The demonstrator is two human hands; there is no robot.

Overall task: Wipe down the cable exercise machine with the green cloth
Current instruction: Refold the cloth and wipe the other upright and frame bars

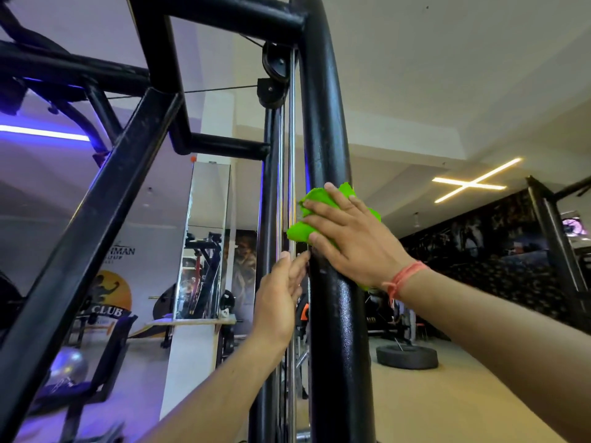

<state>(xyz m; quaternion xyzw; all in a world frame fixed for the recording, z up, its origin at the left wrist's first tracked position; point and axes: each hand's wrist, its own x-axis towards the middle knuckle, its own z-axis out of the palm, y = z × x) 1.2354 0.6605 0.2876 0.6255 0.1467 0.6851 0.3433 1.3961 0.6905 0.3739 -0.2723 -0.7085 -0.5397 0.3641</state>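
Note:
The cable machine's thick black upright post runs through the middle of the head view, with chrome guide rods and pulleys just to its left. A bright green cloth is spread against the post at about mid-height. My right hand presses the cloth flat on the post with its fingers spread and straight. My left hand is lower, to the left of the post, fingers extended and touching the chrome rod and the post's edge.
Black frame bars slant across the left. Behind are a mirror, a grey exercise ball at lower left, a tyre on the floor at right and another black rack at the far right.

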